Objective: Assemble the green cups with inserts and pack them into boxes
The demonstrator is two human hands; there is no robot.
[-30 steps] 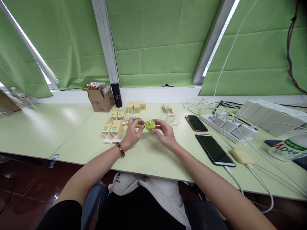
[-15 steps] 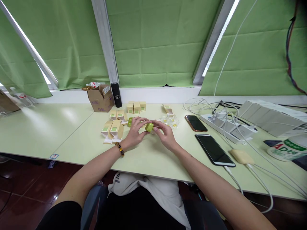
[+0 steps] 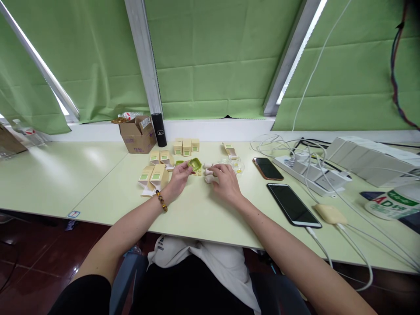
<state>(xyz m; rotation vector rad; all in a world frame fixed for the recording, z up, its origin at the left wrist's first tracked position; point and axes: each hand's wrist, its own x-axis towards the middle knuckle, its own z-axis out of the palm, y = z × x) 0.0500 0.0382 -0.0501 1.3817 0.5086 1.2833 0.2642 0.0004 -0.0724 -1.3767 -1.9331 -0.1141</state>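
My left hand (image 3: 180, 179) pinches a small square green cup (image 3: 194, 164) by its left side, its hollow facing up and toward me. Over the table to its right, my right hand (image 3: 225, 180) has its fingertips and thumb closed about a small white rounded piece (image 3: 209, 178). Another white piece (image 3: 208, 166) lies just beyond those fingertips. Tiny yellowish bits (image 3: 198, 173) rest below the green cup. Behind my left fingers, a second green piece (image 3: 179, 162) is partly hidden. Clear plastic cups with yellow spots (image 3: 239, 167) stand beyond my right hand.
Small cream boxes with green labels (image 3: 159, 176) stand at the left, with more cream boxes (image 3: 187, 147) behind. An opened cream box (image 3: 230, 151) lies farther back. A carton (image 3: 139, 136) and black cylinder (image 3: 159, 130) are by the wall. Phones (image 3: 293, 205) and a cabled power strip (image 3: 311, 177) lie right.
My hands have moved apart. The green cup, earlier between both hands, is now in my left hand alone and shows its hollow. My right hand has come down to the white pieces.
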